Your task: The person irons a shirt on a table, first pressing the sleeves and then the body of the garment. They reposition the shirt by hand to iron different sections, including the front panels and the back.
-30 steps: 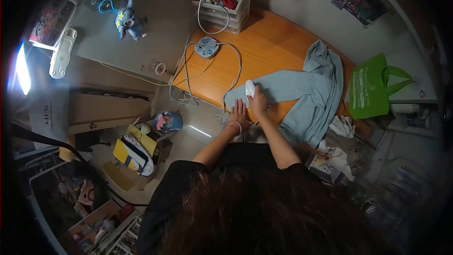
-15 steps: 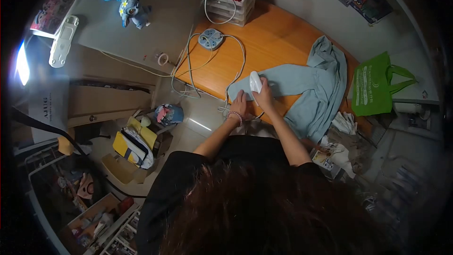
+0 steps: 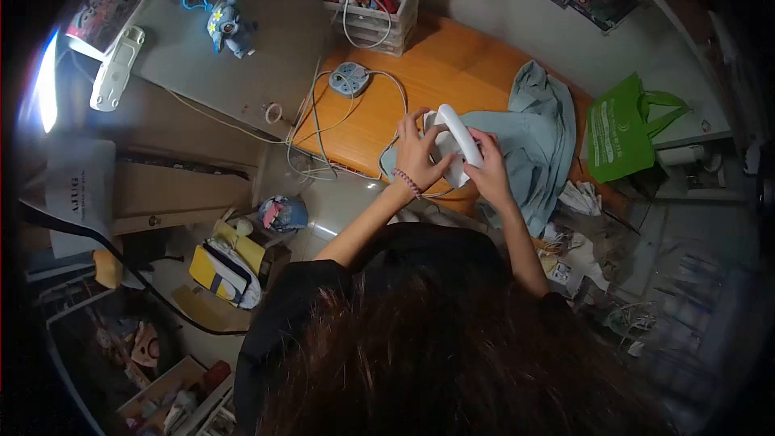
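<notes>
A small white handheld iron [image 3: 462, 136] is raised and tilted above the orange tabletop [image 3: 452, 52]. My right hand [image 3: 489, 171] grips its right side near the handle. On its left side, my left hand [image 3: 416, 153] has thumb and fingers curved around the white body; its exact contact is partly hidden. A beaded bracelet circles my left wrist. Beneath and beyond the iron spreads a light blue garment [image 3: 537, 141], bunched toward the right edge of the table.
A round power strip [image 3: 349, 79] with looping cables lies left of the garment. Behind it stands a white drawer box [image 3: 395, 36]. At the right is a green bag [image 3: 617, 137]; crumpled cloths [image 3: 581, 198] lie below it. A bucket [image 3: 284, 214] sits on the floor at left.
The iron has come up off the garment and tilted. My left hand has left the cloth and moved up to the iron. The view has shifted slightly.
</notes>
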{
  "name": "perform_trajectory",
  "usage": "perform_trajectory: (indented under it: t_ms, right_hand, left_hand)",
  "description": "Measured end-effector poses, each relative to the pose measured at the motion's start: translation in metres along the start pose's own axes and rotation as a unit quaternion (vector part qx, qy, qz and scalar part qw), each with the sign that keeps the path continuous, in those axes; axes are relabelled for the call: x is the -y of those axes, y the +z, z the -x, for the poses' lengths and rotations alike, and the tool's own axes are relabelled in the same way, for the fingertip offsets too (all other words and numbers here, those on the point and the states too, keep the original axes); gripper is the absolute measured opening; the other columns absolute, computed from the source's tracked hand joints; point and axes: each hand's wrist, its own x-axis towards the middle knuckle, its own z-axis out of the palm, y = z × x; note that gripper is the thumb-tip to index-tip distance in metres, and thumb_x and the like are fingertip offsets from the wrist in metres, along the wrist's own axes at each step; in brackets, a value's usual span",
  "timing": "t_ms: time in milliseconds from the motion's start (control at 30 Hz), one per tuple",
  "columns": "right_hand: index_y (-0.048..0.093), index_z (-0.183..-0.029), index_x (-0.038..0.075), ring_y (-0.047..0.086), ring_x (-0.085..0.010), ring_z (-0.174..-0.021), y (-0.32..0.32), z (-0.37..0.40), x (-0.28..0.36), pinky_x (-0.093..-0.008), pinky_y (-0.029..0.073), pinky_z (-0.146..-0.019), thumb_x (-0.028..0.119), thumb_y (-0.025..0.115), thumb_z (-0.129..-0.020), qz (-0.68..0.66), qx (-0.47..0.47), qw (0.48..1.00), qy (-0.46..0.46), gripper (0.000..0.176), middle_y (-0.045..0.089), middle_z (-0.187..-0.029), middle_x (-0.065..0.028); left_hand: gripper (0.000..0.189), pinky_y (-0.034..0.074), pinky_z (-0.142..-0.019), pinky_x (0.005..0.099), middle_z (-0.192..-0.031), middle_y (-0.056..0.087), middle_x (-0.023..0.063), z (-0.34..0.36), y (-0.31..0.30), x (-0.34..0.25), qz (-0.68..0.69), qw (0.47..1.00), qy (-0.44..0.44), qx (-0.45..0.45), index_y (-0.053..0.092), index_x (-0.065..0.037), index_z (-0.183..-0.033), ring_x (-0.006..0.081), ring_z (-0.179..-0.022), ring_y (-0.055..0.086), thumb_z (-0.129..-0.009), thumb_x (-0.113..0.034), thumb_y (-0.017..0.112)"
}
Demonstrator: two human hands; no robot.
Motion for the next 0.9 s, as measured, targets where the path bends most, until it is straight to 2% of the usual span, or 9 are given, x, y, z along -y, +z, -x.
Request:
perform_trajectory:
  t_ms: [67, 100, 167, 233, 300, 633, 700, 833, 900]
  right_hand:
    - [0.046, -0.129, -0.001, 0.052, -0.0145, -0.105, -0.016, 0.008, 0.027, -0.0256, 0.044, -0.088, -0.015, 0.052, -0.073, -0.118, -0.01, 0.993, -0.01, 0.059, 0.047, -0.116, -0.0064]
    - [0.046, -0.129, -0.001, 0.052, -0.0145, -0.105, -0.022, 0.01, 0.042, -0.0256, 0.044, -0.088, -0.015, 0.052, -0.073, -0.118, -0.017, 0.993, -0.011, 0.059, 0.047, -0.116, -0.0064]
    - [0.048, -0.127, -0.001, 0.055, -0.0207, -0.105, -0.034, 0.016, 0.07, -0.0313, 0.044, -0.092, -0.012, 0.056, -0.071, -0.148, -0.013, 0.989, -0.011, 0.057, 0.046, -0.115, -0.0102]
    - [0.047, -0.127, -0.003, 0.055, -0.0207, -0.106, -0.042, 0.019, 0.088, -0.0313, 0.044, -0.093, -0.012, 0.055, -0.072, -0.135, -0.015, 0.99, -0.037, 0.057, 0.045, -0.114, -0.0098]
    - [0.045, -0.131, -0.003, 0.052, -0.015, -0.109, -0.047, 0.024, 0.101, -0.0264, 0.043, -0.09, -0.013, 0.051, -0.072, -0.129, -0.015, 0.991, -0.044, 0.061, 0.045, -0.118, -0.0064]
    - [0.051, -0.127, -0.003, 0.053, -0.0165, -0.101, -0.061, 0.027, 0.116, -0.0263, 0.041, -0.09, -0.011, 0.054, -0.072, -0.144, 0.0, 0.989, -0.039, 0.055, 0.046, -0.108, -0.0069]
    - [0.047, -0.131, -0.005, 0.051, -0.0141, -0.109, -0.064, 0.026, 0.112, -0.0256, 0.042, -0.091, -0.014, 0.049, -0.071, -0.115, 0.027, 0.992, -0.049, 0.06, 0.044, -0.114, -0.0054]
    - [0.048, -0.131, -0.005, 0.05, -0.0144, -0.11, -0.064, 0.024, 0.109, -0.0253, 0.042, -0.091, -0.013, 0.049, -0.07, -0.134, 0.04, 0.989, -0.051, 0.061, 0.044, -0.114, -0.0054]
    - [0.049, -0.13, -0.006, 0.05, -0.0148, -0.109, -0.066, 0.023, 0.112, -0.0252, 0.042, -0.092, -0.013, 0.049, -0.069, -0.099, 0.059, 0.992, -0.057, 0.061, 0.045, -0.113, -0.0057]
  left_hand:
    - [0.048, 0.036, -0.1, 0.0476, -0.132, 0.042, 0.0222, -0.016, -0.018, -0.027, 0.001, 0.999, 0.042, -0.007, 0.065, -0.01, -0.108, 0.0416, -0.119, 0.04, -0.064, -0.023, 0.08]
    - [0.05, 0.035, -0.102, 0.0482, -0.135, 0.041, 0.0223, -0.023, -0.026, -0.038, -0.001, 0.997, 0.08, -0.016, 0.067, -0.009, -0.106, 0.0425, -0.122, 0.039, -0.061, -0.024, 0.081]
    - [0.047, 0.035, -0.103, 0.0487, -0.136, 0.04, 0.0227, -0.031, -0.034, -0.058, 0.0, 0.995, 0.104, -0.012, 0.068, -0.009, -0.103, 0.043, -0.125, 0.037, -0.061, -0.026, 0.081]
    - [0.046, 0.034, -0.105, 0.0493, -0.138, 0.039, 0.0231, -0.038, -0.041, -0.071, 0.0, 0.992, 0.127, -0.012, 0.07, -0.008, -0.1, 0.0436, -0.128, 0.034, -0.061, -0.028, 0.08]
    - [0.045, 0.034, -0.105, 0.0495, -0.137, 0.041, 0.0224, -0.041, -0.048, -0.081, -0.011, 0.991, 0.13, -0.025, 0.07, -0.009, -0.1, 0.0438, -0.128, 0.035, -0.06, -0.028, 0.08]
    - [0.043, 0.034, -0.106, 0.0492, -0.127, 0.05, 0.0236, -0.048, -0.058, -0.093, -0.021, 0.993, 0.116, 0.011, 0.074, -0.012, -0.097, 0.0455, -0.125, 0.038, -0.059, -0.03, 0.082]
    - [0.044, 0.032, -0.108, 0.0498, -0.126, 0.051, 0.0248, -0.049, -0.059, -0.087, -0.038, 0.99, 0.134, 0.036, 0.074, -0.012, -0.099, 0.0467, -0.125, 0.039, -0.06, -0.031, 0.082]
    - [0.042, 0.027, -0.111, 0.0501, -0.126, 0.05, 0.0263, -0.049, -0.062, -0.079, -0.028, 0.99, 0.107, 0.082, 0.074, -0.014, -0.1, 0.047, -0.125, 0.038, -0.063, -0.032, 0.082]
    - [0.04, 0.023, -0.113, 0.0507, -0.126, 0.05, 0.0281, -0.051, -0.062, -0.071, -0.002, 0.981, 0.114, 0.156, 0.074, -0.014, -0.101, 0.0469, -0.125, 0.038, -0.065, -0.033, 0.081]
